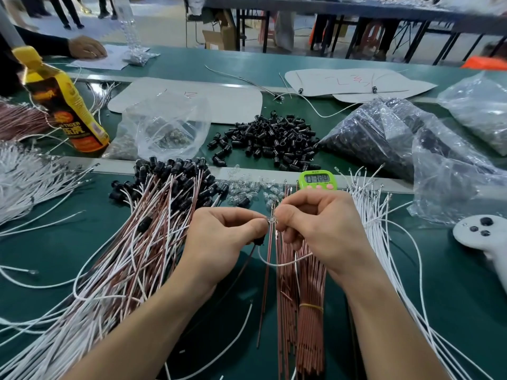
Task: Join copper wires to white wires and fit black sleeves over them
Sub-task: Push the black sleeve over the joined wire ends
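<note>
Left hand [227, 239]: its fingers [256, 224] are curling in, thumb and forefinger pinching one small clear piece [271, 220] from the left.
Right hand [315, 229]: its fingers are clenching on the same clear piece from the right, the two hands almost touching above the table [55, 242].
Held copper wire [264, 294]: one strand is hanging from the pinch down toward the table.
Held white wire [277, 264]: one strand is looping under both hands.
Black sleeve [259, 240]: one is sitting just below the left fingertips, on the hanging wires.
Copper bundle [310, 333]: one bundle, too many strands to count, is lying under the hands, one yellow rubber band [311, 306] binding it.
Loose white wires [370, 212]: one fan, uncountable, is spreading out right of the right hand.
Finished pile [153, 215]: many white and copper pairs capped in black are lying left of the left hand.
Clear bulbs [247, 186]: a scatter is lying beyond the hands.
Timer [317, 180]: one green timer is standing just past the bulbs.
Loose sleeves [271, 141]: one heap is lying farther back.
Cardboard sheets [186, 100]: two are lying behind the heap.
Plastic bags [384, 133]: at least three are slumping at the back and right.
Yellow bottle [63, 100]: one is leaning at far left.
White controller [480, 234]: one is lying at far right, three dark buttons showing.
</note>
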The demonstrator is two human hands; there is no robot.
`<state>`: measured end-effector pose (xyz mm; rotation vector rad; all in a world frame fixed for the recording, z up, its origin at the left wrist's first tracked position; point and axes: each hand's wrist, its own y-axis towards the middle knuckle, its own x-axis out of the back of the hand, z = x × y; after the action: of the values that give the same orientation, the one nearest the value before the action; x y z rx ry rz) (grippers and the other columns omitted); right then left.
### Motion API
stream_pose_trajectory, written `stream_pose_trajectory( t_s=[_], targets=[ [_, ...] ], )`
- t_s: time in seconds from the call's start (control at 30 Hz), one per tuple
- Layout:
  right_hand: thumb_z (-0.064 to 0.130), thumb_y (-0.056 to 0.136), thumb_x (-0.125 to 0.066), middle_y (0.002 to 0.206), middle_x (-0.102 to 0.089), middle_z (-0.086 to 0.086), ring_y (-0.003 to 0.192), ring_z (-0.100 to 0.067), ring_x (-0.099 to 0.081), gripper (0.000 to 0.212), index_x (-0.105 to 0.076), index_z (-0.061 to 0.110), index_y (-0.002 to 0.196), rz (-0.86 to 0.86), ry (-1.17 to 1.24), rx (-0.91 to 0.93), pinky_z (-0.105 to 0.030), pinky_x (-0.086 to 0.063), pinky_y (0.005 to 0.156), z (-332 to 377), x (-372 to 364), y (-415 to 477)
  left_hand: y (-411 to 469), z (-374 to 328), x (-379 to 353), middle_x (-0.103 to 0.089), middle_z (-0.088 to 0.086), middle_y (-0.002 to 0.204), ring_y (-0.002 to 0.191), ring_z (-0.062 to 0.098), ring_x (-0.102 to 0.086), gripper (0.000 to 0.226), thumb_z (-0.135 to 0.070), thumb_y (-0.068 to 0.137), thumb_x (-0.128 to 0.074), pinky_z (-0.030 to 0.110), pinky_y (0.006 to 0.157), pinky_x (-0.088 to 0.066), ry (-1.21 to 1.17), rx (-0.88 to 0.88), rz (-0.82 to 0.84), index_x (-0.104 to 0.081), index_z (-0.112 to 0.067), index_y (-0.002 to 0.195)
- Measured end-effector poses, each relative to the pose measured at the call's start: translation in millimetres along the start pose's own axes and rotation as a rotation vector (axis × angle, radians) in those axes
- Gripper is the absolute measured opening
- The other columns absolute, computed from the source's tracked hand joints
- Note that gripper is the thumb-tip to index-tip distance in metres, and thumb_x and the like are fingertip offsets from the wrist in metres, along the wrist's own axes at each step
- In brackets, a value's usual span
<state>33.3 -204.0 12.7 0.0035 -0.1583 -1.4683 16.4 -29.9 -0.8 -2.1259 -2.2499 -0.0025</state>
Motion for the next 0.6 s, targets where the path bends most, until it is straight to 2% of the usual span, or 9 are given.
stream_pose_trajectory(
  t_s=[0.4,0.6],
  targets=[
    [-0.003,0.086,-0.077,0.062,-0.070,-0.013,0.049,-0.024,-0.064,0.016,-0.078,0.008,0.075,-0.011,-0.018,0.014,-0.027,-0.051,0.045,1.0,2.6,0.8,-0.4,0.6,-0.1,-0.078,0.003,0.072,0.067,0.016,-0.075,0.020,-0.006,0.080,-0.083,0.018,0.064,-0.056,0.043,-0.045,-0.002,-0.084,-0.026,0.079],
    [0.008,0.082,-0.078,0.061,-0.071,-0.012,0.050,-0.029,-0.066,0.009,-0.079,0.015,0.075,-0.018,-0.067,0.001,-0.030,-0.052,0.049,-3.9,1.7,1.7,0.2,4.3,1.2,-0.077,0.000,0.071,0.065,0.017,-0.075,0.015,-0.018,0.076,-0.084,0.022,0.064,-0.058,0.094,-0.093,0.007,-0.083,-0.033,0.079]
  ],
)
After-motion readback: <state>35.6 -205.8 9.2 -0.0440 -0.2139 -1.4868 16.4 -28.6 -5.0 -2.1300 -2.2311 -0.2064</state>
